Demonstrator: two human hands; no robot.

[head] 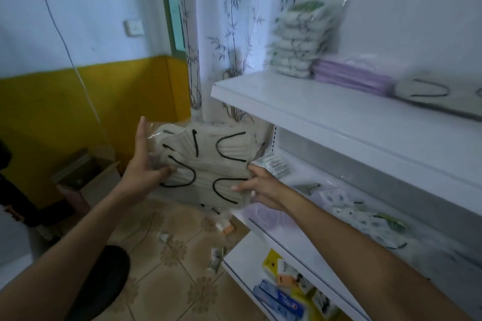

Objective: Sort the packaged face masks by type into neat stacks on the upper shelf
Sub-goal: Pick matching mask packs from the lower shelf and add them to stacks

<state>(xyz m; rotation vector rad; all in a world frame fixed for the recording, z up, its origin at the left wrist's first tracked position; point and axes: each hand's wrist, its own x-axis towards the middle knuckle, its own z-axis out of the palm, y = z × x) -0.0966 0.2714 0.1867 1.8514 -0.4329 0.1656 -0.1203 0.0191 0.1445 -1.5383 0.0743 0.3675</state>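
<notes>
fingers (142, 131) of l hand (146, 174), r hand (262, 187) clamp mask bundle (206, 164) edges, below shelf lip (287, 109)

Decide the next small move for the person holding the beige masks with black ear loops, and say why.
Probably square up the fanned clear-wrapped beige masks between the left hand and right hand: they are splayed, and the matching beige pack on the white upper shelf, right of the lilac stack, wants a neat pile.
</notes>
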